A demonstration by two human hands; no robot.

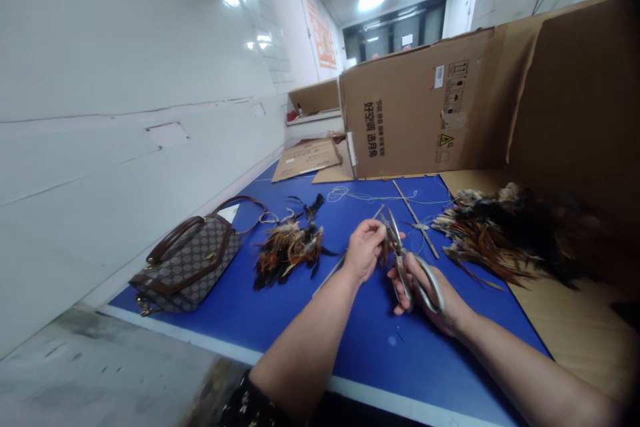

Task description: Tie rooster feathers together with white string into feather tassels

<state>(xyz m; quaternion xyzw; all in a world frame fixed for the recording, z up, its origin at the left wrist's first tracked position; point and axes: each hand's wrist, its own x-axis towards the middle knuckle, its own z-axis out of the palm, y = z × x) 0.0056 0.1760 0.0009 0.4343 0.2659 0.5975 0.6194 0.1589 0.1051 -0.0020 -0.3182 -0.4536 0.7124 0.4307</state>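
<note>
Both hands were loaded, out over the middle of the blue bench (240, 303). Left hand (364, 252): thumb and fingers pinched together on what looked like a small brown feather (385, 255), its lower end hanging below the grip. Too small to tell exactly what else was in that pinch. Right hand (435, 293): fingers clamped around the handles of the metal scissors (399, 260), tips pointing up and away from me. Blades stood slightly apart, right beside my left fingertips; couldn't tell if an edge was touching the feather.

Feather stock sat on both sides. Smaller feather bunch (290, 248), orange-brown and black, lay on the bench left of my left hand, well apart from it. Bigger feather pile (493, 233), pale, rust and black, was off to my right, partly on a brown cardboard sheet (555, 320), far end lost in shadow.

One thin stick (327, 277) ran diagonally past my left hand; a second one, the flat strip (407, 203), lay beyond the scissors. Loose pale thread (345, 195) looped across the bench behind my hands.

Patterned handbag (197, 270) with brown trim was on the far left, by the white wall (100, 180). Large carton (410, 113) stood along the back, printed side facing me, flattened cardboard (305, 161) just left of it. Dark sleeve (255, 407) on my left arm, pale print.
</note>
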